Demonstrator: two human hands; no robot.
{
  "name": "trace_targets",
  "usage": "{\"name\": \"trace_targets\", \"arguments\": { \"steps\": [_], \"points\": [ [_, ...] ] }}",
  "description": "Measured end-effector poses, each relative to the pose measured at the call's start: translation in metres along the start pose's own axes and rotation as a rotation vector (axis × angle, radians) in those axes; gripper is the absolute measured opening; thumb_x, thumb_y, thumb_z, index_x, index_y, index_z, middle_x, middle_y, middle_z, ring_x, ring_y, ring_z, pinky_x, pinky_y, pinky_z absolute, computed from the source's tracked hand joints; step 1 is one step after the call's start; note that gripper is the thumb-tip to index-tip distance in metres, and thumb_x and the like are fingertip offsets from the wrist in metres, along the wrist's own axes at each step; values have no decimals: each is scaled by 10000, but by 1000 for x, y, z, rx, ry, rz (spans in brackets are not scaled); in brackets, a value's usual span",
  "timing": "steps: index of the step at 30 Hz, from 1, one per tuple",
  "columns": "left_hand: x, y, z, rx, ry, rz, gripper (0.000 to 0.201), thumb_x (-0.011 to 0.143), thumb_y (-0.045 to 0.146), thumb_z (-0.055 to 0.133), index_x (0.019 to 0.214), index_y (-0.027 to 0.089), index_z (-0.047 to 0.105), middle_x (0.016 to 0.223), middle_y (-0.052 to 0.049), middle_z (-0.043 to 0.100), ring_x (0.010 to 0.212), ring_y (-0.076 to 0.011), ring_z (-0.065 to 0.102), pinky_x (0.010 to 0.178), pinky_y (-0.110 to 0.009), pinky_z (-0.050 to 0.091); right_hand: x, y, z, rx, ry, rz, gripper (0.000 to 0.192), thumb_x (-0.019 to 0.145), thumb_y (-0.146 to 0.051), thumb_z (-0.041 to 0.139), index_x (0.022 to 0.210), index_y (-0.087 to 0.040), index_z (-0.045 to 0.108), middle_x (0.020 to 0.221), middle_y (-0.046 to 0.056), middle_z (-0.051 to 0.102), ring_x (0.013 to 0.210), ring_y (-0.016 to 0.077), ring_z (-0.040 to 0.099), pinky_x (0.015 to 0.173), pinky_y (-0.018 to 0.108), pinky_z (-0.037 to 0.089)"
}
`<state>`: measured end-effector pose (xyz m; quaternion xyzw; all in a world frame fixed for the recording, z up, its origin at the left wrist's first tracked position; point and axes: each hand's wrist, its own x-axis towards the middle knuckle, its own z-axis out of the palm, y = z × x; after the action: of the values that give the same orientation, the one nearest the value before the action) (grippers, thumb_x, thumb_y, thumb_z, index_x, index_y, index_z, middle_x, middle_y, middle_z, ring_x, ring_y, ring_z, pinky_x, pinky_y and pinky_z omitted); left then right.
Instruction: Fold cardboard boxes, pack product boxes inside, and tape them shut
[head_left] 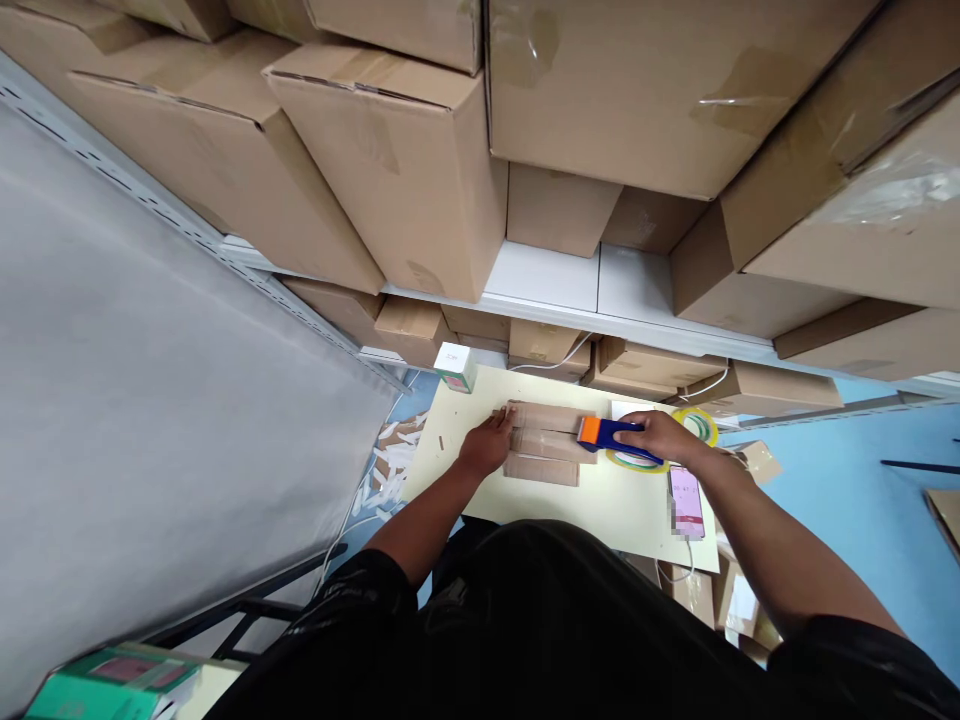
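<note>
A small flat brown cardboard piece (546,443), with seams running across it, lies on the cream tabletop (465,500). My left hand (487,443) rests at its left edge, fingers stretched out onto the cardboard. In my right hand (660,437) is a blue tape dispenser (606,434) with an orange front end, fingers wrapped round its handle. That orange end is over the right edge of the cardboard. Yellowish tape (637,463) shows under the dispenser, partly hidden by the hand.
Another tape roll (699,427) and a phone (685,502) lie at the right of the table. A white-and-green box (455,367) stands at the back left corner. Shelves with large cartons (397,170) overhang the table. Paper scraps (390,465) litter the floor at left.
</note>
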<state>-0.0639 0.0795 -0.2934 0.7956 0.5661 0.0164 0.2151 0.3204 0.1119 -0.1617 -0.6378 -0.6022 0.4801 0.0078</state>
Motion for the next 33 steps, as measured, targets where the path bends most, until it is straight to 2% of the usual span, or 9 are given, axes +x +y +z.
{"name": "trace_targets", "arguments": {
  "steps": [4, 8, 16, 19, 22, 25, 29, 33],
  "points": [
    [-1, -6, -2, -22, 1, 9, 681, 1039, 190, 409, 1704, 242, 268, 1689, -123, 409, 1511, -319, 480, 1196, -491, 469, -16, 43, -24, 38, 62, 88, 544, 750, -622, 813, 1088, -195, 826, 921, 64, 827, 815, 263, 757, 739, 315, 567],
    [3, 3, 0, 21, -23, 31, 681, 1033, 186, 420, 1699, 220, 282, 1702, -130, 382, 1532, -328, 446, 1194, -487, 462, -21, 67, -33, -21, 91, 135, 562, 736, -620, 821, 1106, -196, 827, 908, 75, 824, 813, 266, 754, 746, 321, 555],
    [8, 14, 0, 53, -41, -4, 677, 1030, 157, 416, 1693, 202, 292, 1708, -139, 368, 1534, -316, 445, 1194, -467, 462, -11, 80, -13, -156, 55, 98, 524, 813, -654, 724, 1116, -238, 824, 882, 40, 810, 783, 237, 732, 731, 306, 518],
    [7, 13, -1, 37, -28, 14, 703, 1028, 156, 423, 1706, 209, 248, 1707, -145, 371, 1527, -306, 457, 1199, -456, 461, 1, 82, -3, -178, 55, 79, 456, 819, -620, 724, 1047, -241, 834, 862, 32, 804, 755, 224, 721, 699, 293, 501],
    [6, 13, -1, 24, -22, 18, 701, 1038, 175, 420, 1712, 213, 230, 1706, -150, 370, 1512, -306, 479, 1189, -462, 476, 15, 80, 4, -154, 54, 83, 411, 786, -607, 760, 955, -240, 839, 806, 21, 794, 700, 208, 706, 659, 281, 490],
    [6, 12, 1, 22, -23, 9, 676, 1047, 192, 407, 1706, 199, 253, 1705, -151, 372, 1503, -305, 491, 1186, -456, 481, 28, 80, 6, -36, 27, 113, 442, 718, -616, 825, 913, -220, 833, 784, 20, 793, 670, 198, 705, 653, 275, 514],
    [7, 9, 5, 12, -13, 14, 709, 1044, 204, 415, 1718, 234, 198, 1705, -129, 377, 1490, -298, 509, 1168, -458, 503, 40, 84, 11, 215, -77, 248, 532, 619, -639, 897, 870, -178, 808, 797, 62, 805, 681, 226, 731, 679, 303, 580],
    [7, 9, 6, 11, -9, 25, 689, 1053, 207, 397, 1716, 226, 209, 1708, -125, 375, 1472, -284, 531, 1151, -439, 515, 46, 86, 26, 362, -144, 471, 587, 681, -692, 837, 908, -153, 781, 800, 99, 804, 699, 252, 748, 684, 355, 624]
  ]
}}
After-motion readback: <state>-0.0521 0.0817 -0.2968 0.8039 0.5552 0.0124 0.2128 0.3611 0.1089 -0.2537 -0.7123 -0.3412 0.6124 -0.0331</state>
